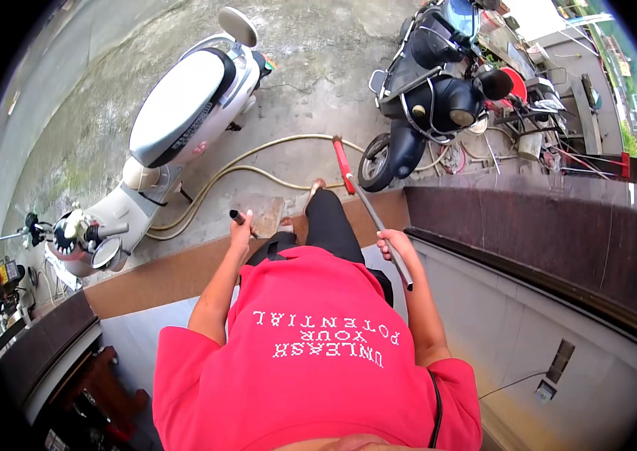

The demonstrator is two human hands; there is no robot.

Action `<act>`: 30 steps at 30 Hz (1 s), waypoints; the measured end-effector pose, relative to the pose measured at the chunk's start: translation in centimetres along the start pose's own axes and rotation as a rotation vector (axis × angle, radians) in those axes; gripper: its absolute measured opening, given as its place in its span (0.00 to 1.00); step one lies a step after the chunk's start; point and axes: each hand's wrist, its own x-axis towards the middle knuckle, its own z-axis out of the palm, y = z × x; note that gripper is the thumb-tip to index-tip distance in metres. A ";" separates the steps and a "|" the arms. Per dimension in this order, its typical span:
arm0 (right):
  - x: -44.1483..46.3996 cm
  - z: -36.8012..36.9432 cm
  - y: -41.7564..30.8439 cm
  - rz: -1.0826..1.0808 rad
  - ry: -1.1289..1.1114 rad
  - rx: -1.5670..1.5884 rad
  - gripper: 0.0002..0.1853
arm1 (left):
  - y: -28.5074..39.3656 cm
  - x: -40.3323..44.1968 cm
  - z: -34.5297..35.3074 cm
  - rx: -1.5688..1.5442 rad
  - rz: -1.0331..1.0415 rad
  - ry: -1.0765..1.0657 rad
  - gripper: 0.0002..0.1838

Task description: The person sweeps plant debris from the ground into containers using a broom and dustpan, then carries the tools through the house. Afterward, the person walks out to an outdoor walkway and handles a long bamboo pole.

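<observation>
My left hand [240, 231] is closed around a short dark tube [236, 216], whose open end sticks out above the fist. My right hand [395, 246] grips a long grey pole [371, 209]. The pole runs from beside my right forearm up to a red broom-like head [342, 164], which rests on the concrete ground near the black scooter's wheel. Between my two hands are my dark trousers and the lower edge of my red shirt. The lower part of the tube is hidden behind my left hand.
A white scooter [176, 113] stands at the left and a black scooter [439, 83] at the right. A yellowish hose [258, 149] curves over the ground. Brown doorway walls [544, 225] flank me, and a red basin [514, 84] sits among clutter at the upper right.
</observation>
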 end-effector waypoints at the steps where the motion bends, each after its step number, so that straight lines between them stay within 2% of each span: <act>1: 1.3 -0.4 -1.6 0.007 -0.021 0.019 0.08 | 0.7 1.2 1.5 0.023 0.013 -0.025 0.16; 7: 9.6 -2.3 -14.7 0.024 -0.119 0.088 0.09 | 8.2 10.0 12.3 0.007 0.144 -0.163 0.16; 13: 20.2 -5.2 -27.3 -0.047 -0.233 0.011 0.07 | 14.5 21.5 24.1 0.235 0.291 -0.292 0.14; 14: 21.1 -5.3 -28.5 -0.037 -0.233 -0.001 0.07 | 15.4 22.7 25.5 0.271 0.310 -0.316 0.14; 15: 20.8 -4.9 -30.3 -0.133 -0.206 -0.018 0.07 | 16.7 24.1 27.3 0.319 0.336 -0.341 0.13; 22: 23.6 -6.0 -43.5 -0.209 -0.185 -0.034 0.07 | 26.2 32.4 38.2 0.368 0.439 -0.456 0.13; 23: 24.7 -6.0 -44.8 -0.225 -0.190 -0.010 0.07 | 26.0 35.2 39.3 0.329 0.513 -0.481 0.13; 26: 26.8 -5.1 -49.8 -0.248 -0.137 0.036 0.07 | 29.9 41.0 42.7 0.319 0.444 -0.527 0.13; 30: 32.0 -3.9 -56.2 -0.296 -0.121 0.112 0.09 | 35.5 50.3 46.9 0.334 0.455 -0.541 0.13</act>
